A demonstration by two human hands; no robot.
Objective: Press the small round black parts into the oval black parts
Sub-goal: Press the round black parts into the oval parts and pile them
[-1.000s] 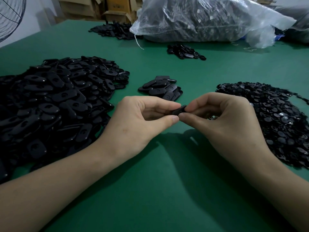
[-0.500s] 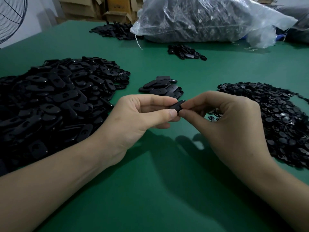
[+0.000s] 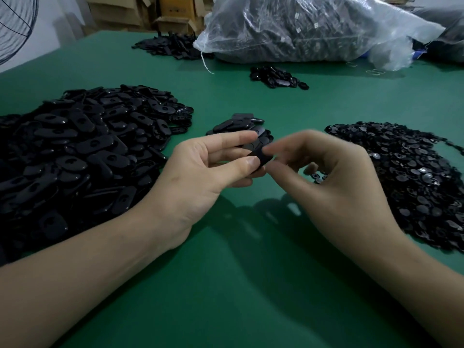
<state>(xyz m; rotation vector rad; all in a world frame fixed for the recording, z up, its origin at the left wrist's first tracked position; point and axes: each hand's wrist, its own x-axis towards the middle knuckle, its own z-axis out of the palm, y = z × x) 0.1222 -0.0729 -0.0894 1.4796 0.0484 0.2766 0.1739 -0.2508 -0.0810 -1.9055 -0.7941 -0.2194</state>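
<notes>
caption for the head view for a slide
The left hand and right hand pinch one oval black part over the green table, oval-part pile to the left, round-part pile to the right.

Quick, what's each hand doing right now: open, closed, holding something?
Left hand: pinches an oval black part between thumb and fingers.
Right hand: fingertips curled at that part's end, blurred; grip cannot be told.
</notes>
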